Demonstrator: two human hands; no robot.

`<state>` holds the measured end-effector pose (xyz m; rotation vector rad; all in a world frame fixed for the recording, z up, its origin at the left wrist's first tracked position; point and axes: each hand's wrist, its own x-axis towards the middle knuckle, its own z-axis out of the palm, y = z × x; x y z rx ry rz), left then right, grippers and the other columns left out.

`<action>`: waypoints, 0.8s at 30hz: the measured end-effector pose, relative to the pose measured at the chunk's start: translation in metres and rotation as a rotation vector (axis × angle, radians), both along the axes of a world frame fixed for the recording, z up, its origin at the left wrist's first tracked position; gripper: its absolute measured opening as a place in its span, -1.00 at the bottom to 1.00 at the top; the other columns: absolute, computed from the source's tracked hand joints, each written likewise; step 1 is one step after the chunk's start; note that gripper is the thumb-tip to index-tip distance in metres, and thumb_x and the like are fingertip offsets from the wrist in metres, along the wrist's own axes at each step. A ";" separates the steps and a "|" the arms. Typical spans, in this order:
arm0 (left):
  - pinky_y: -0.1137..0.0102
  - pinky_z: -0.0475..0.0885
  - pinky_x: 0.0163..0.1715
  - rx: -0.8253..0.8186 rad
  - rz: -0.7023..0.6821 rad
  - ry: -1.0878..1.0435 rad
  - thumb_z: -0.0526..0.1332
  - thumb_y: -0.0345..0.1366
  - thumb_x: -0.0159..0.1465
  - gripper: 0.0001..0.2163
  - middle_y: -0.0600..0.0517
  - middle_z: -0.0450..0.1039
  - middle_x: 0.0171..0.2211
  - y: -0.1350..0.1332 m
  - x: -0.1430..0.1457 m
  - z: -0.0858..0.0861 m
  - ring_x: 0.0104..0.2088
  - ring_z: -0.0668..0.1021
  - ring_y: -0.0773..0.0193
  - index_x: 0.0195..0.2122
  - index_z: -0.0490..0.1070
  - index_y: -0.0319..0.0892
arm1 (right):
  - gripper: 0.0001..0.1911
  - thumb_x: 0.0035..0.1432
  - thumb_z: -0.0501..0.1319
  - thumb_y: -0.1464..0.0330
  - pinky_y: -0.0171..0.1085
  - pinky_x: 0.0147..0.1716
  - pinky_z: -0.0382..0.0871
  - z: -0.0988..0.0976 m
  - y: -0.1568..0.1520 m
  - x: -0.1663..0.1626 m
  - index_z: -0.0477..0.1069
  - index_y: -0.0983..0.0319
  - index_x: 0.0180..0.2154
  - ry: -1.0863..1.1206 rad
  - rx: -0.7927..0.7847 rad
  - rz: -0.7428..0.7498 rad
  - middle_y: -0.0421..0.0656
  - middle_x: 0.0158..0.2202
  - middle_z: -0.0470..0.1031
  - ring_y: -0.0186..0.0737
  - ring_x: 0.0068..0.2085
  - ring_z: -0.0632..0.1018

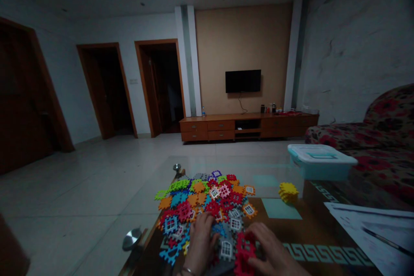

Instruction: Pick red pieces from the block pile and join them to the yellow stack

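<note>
Red pieces [243, 253] in right hand [271, 252]; no writing legible.

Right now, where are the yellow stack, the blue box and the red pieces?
yellow stack [288, 191], head view, top piece.
blue box [320, 155], head view, white lid.
red pieces [243, 252], head view, piece beside the right hand [271, 250].

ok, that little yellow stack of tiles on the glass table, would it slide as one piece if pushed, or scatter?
The yellow stack probably shears apart if pushed near the top: it looks like separate thin toothed tiles laid on each other, edges uneven. Likely light and stiff, being like the plastic tiles in the mixed pile. On the smooth glass tabletop a low push may slide it whole.
</note>
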<state>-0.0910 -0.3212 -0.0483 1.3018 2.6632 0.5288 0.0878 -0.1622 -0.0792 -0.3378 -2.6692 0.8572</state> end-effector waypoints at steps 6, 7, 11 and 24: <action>0.09 0.13 0.24 -0.073 0.371 0.257 -0.08 -0.60 0.20 -0.42 -0.19 0.08 0.37 -0.013 -0.058 -0.013 0.36 0.15 0.07 0.25 0.24 -0.19 | -0.78 0.04 0.36 0.26 -0.20 -0.14 0.30 -0.006 -0.016 0.000 0.44 0.10 -0.24 -0.058 0.057 0.145 -0.15 -0.11 0.52 -0.05 -0.11 0.48; 0.07 0.12 0.25 -0.081 0.369 0.250 -0.06 -0.60 0.20 -0.42 -0.19 0.07 0.37 -0.015 -0.065 -0.014 0.36 0.15 0.06 0.25 0.23 -0.18 | -0.75 0.03 0.38 0.24 -0.19 -0.11 0.31 -0.004 -0.016 -0.002 0.45 0.10 -0.22 -0.052 0.053 0.156 -0.14 -0.09 0.52 -0.04 -0.08 0.48; 0.10 0.14 0.25 -0.093 0.255 0.148 0.02 -0.45 0.27 -0.53 -0.10 0.21 0.32 -0.023 -0.083 -0.006 0.33 0.24 0.12 0.21 0.30 -0.09 | -0.66 0.08 0.33 0.35 -0.20 0.09 0.25 0.009 -0.006 -0.020 0.46 0.12 -0.06 0.014 -0.003 0.096 -0.12 0.08 0.45 -0.08 0.11 0.41; 0.24 0.26 0.14 0.168 -0.054 -0.131 0.29 -0.39 0.09 -0.63 -0.07 0.46 0.08 -0.010 -0.016 0.018 0.14 0.42 0.06 -0.03 0.44 -0.09 | -0.50 0.22 0.16 0.36 -0.06 0.26 0.01 -0.006 0.049 -0.114 0.35 0.23 0.20 -0.152 0.166 -0.365 0.03 0.25 0.35 0.09 0.29 0.25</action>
